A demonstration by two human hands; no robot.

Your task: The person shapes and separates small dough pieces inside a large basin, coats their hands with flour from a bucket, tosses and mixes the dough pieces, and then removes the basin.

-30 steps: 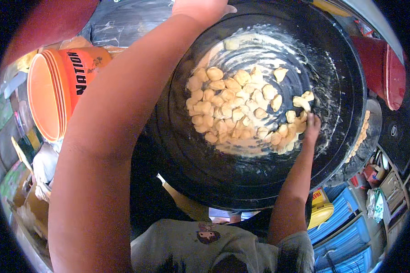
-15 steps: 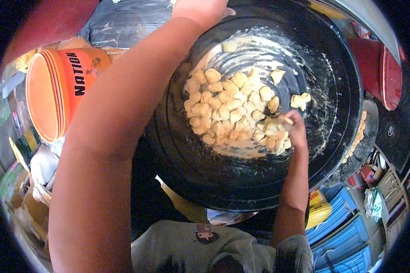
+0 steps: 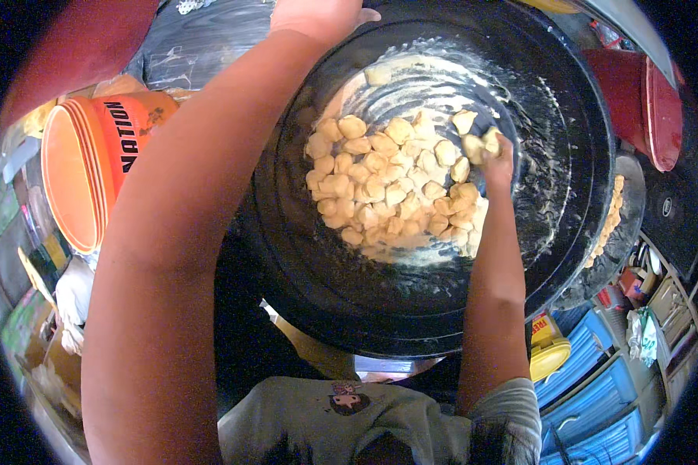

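A wide black basin holds several pale dough pieces in a flour-streaked heap, mostly left of its middle. My left hand is at the basin's far upper rim, thumb out; its other fingers are out of frame, so I cannot tell whether they grip. Inside the basin, at the heap's upper right, my right hand has its fingers closed on pale dough pieces.
Stacked orange buckets lie sideways at left. At right are a red container, a dark tray with dough pieces, a yellow container and blue plastic bins. A dark surface lies beyond the basin.
My right hand moved left from the basin's right side, took hold of dough pieces, then moved up with them. The heap's right part shifted left. My left hand shifted slightly left.
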